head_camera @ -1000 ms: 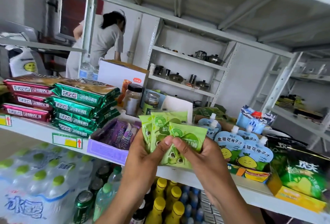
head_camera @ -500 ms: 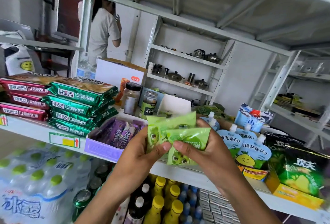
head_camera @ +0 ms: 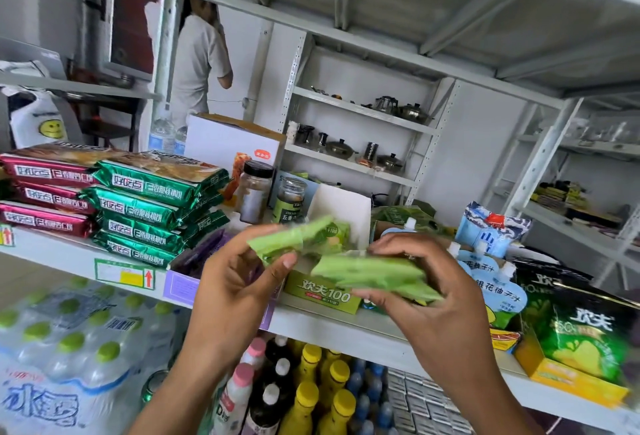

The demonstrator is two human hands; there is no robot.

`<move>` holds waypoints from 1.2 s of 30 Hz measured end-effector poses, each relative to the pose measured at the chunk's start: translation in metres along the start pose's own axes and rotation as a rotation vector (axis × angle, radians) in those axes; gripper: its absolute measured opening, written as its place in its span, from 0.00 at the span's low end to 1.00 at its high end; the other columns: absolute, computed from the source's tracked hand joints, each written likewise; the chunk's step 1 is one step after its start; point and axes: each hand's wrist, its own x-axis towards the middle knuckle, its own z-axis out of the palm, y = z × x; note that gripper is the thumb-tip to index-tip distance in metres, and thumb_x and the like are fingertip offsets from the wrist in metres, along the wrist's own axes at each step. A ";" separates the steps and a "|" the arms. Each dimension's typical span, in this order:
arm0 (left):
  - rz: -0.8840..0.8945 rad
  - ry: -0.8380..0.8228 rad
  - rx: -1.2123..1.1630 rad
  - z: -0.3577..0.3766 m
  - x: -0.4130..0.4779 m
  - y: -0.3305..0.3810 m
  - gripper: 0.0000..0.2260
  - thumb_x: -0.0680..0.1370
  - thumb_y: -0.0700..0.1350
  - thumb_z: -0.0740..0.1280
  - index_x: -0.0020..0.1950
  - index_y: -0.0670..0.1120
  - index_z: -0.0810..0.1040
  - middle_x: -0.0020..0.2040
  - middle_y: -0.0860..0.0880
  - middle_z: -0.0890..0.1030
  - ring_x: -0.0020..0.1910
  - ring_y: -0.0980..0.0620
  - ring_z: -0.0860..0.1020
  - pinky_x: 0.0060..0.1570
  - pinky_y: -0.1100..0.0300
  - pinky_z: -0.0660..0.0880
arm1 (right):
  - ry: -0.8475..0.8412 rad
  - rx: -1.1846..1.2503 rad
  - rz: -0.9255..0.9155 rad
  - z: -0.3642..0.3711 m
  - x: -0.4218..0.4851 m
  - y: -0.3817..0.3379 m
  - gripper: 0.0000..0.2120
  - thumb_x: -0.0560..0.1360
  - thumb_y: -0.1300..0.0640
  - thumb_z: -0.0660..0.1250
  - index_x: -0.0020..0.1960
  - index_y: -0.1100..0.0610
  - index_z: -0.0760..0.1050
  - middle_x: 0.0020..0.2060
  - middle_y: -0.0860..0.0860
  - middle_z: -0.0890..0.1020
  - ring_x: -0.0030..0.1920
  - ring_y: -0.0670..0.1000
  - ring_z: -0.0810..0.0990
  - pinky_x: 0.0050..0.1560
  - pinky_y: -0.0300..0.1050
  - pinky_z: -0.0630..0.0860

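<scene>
now the left hand pinches one green packet and the right hand grips another green packet, both blurred, just above the shelf by the green box.

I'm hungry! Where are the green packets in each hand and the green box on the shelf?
left-hand green packets [head_camera: 277, 244]: head view, on the wrapper above the thumb.
right-hand green packets [head_camera: 374, 273]: head view, middle of the top packet.
green box [head_camera: 322, 292]: head view, its printed front face.
</scene>
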 end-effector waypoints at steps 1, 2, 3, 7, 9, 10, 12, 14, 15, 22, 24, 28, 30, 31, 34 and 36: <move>0.062 -0.028 0.041 -0.001 0.000 0.000 0.16 0.76 0.27 0.70 0.58 0.44 0.82 0.57 0.48 0.87 0.59 0.53 0.83 0.59 0.59 0.79 | 0.006 0.076 0.114 0.000 0.001 -0.003 0.22 0.62 0.58 0.84 0.52 0.43 0.82 0.52 0.45 0.86 0.55 0.49 0.85 0.55 0.43 0.81; 0.116 -0.051 0.056 -0.001 0.000 -0.001 0.17 0.75 0.24 0.69 0.57 0.42 0.81 0.60 0.48 0.85 0.64 0.51 0.81 0.62 0.57 0.78 | 0.014 0.144 0.213 -0.001 0.002 -0.004 0.22 0.61 0.54 0.84 0.52 0.42 0.83 0.51 0.46 0.87 0.53 0.49 0.86 0.55 0.47 0.83; 0.154 -0.060 0.039 -0.001 -0.001 -0.003 0.17 0.74 0.22 0.68 0.56 0.40 0.80 0.62 0.47 0.84 0.67 0.49 0.80 0.64 0.56 0.78 | 0.024 0.205 0.282 -0.001 0.003 -0.004 0.23 0.60 0.53 0.84 0.52 0.41 0.83 0.50 0.47 0.88 0.52 0.51 0.87 0.54 0.51 0.84; 0.255 -0.016 0.029 0.000 -0.001 -0.006 0.10 0.72 0.31 0.73 0.51 0.38 0.78 0.63 0.47 0.84 0.71 0.48 0.77 0.66 0.60 0.75 | 0.045 0.576 0.559 -0.002 0.003 0.001 0.36 0.54 0.43 0.88 0.59 0.51 0.83 0.56 0.55 0.87 0.56 0.58 0.87 0.56 0.61 0.83; 0.214 0.013 0.072 0.002 -0.001 -0.004 0.11 0.70 0.34 0.75 0.51 0.39 0.79 0.60 0.48 0.85 0.67 0.48 0.80 0.63 0.59 0.77 | 0.067 0.746 0.672 -0.002 0.004 0.001 0.30 0.59 0.43 0.85 0.57 0.55 0.85 0.55 0.58 0.87 0.55 0.59 0.87 0.48 0.57 0.85; 0.139 0.036 0.058 0.003 -0.001 -0.004 0.11 0.71 0.36 0.75 0.52 0.40 0.81 0.57 0.47 0.86 0.62 0.49 0.82 0.59 0.60 0.79 | 0.077 0.804 0.721 -0.002 0.005 0.001 0.23 0.65 0.46 0.80 0.57 0.56 0.85 0.55 0.59 0.87 0.54 0.59 0.88 0.45 0.54 0.86; -0.076 0.052 -0.130 0.006 0.000 -0.004 0.14 0.72 0.40 0.74 0.57 0.41 0.82 0.55 0.46 0.87 0.56 0.48 0.85 0.53 0.62 0.81 | 0.105 0.870 0.785 -0.003 0.008 -0.001 0.20 0.71 0.49 0.71 0.59 0.57 0.84 0.55 0.59 0.87 0.52 0.57 0.88 0.43 0.49 0.85; -0.294 0.009 -0.430 0.010 0.001 -0.005 0.19 0.72 0.43 0.73 0.62 0.39 0.81 0.57 0.43 0.86 0.54 0.50 0.86 0.51 0.62 0.82 | 0.131 0.893 0.824 -0.003 0.011 0.003 0.19 0.72 0.46 0.69 0.57 0.55 0.85 0.52 0.56 0.88 0.46 0.53 0.89 0.37 0.42 0.83; -0.371 0.001 -0.545 0.012 0.002 -0.005 0.19 0.72 0.43 0.72 0.62 0.38 0.81 0.58 0.42 0.86 0.51 0.51 0.86 0.48 0.61 0.83 | 0.135 0.902 0.847 -0.002 0.012 0.005 0.17 0.72 0.45 0.69 0.53 0.54 0.86 0.48 0.54 0.88 0.40 0.51 0.87 0.32 0.40 0.80; -0.383 0.085 -0.159 0.027 -0.008 -0.013 0.09 0.82 0.49 0.64 0.58 0.51 0.82 0.55 0.48 0.87 0.55 0.48 0.84 0.59 0.49 0.80 | -0.036 0.955 0.858 0.007 0.014 0.013 0.19 0.76 0.42 0.70 0.60 0.54 0.83 0.52 0.53 0.87 0.47 0.51 0.86 0.47 0.48 0.83; -0.355 0.087 -0.082 0.029 -0.014 -0.013 0.12 0.80 0.58 0.66 0.62 0.57 0.80 0.61 0.51 0.85 0.63 0.49 0.81 0.69 0.42 0.74 | -0.057 0.565 0.835 0.018 0.013 0.014 0.29 0.70 0.31 0.75 0.64 0.47 0.79 0.61 0.49 0.85 0.64 0.52 0.82 0.69 0.60 0.74; -0.334 -0.068 0.065 0.037 -0.020 0.002 0.29 0.76 0.69 0.66 0.75 0.62 0.68 0.72 0.65 0.75 0.70 0.63 0.73 0.75 0.53 0.69 | -0.115 0.161 0.572 0.035 0.015 0.005 0.18 0.74 0.31 0.65 0.53 0.42 0.82 0.52 0.48 0.87 0.54 0.45 0.85 0.57 0.44 0.81; -0.266 -0.244 0.118 0.036 -0.018 0.002 0.23 0.79 0.54 0.71 0.73 0.59 0.70 0.67 0.63 0.79 0.68 0.62 0.76 0.70 0.55 0.73 | -0.199 0.168 0.509 0.041 0.015 0.003 0.16 0.77 0.35 0.61 0.54 0.42 0.81 0.49 0.41 0.87 0.50 0.36 0.84 0.49 0.30 0.77; -0.258 -0.300 0.144 0.032 -0.016 0.000 0.23 0.79 0.48 0.71 0.73 0.57 0.70 0.66 0.60 0.81 0.68 0.60 0.77 0.68 0.54 0.74 | -0.215 0.180 0.520 0.042 0.014 0.005 0.19 0.77 0.35 0.61 0.59 0.44 0.79 0.49 0.38 0.86 0.49 0.33 0.83 0.48 0.27 0.75; -0.272 -0.337 0.148 0.022 -0.009 -0.001 0.23 0.80 0.43 0.71 0.73 0.55 0.71 0.65 0.57 0.82 0.66 0.58 0.79 0.67 0.54 0.75 | -0.280 0.205 0.529 0.036 0.017 0.018 0.28 0.74 0.35 0.69 0.70 0.41 0.64 0.54 0.36 0.85 0.55 0.37 0.83 0.57 0.36 0.77; -0.276 -0.316 0.145 0.017 -0.008 0.001 0.22 0.79 0.44 0.72 0.71 0.55 0.73 0.64 0.57 0.83 0.65 0.58 0.80 0.66 0.54 0.75 | -0.403 0.221 0.555 0.021 0.027 0.025 0.35 0.69 0.38 0.79 0.70 0.35 0.65 0.60 0.41 0.83 0.60 0.45 0.84 0.64 0.50 0.78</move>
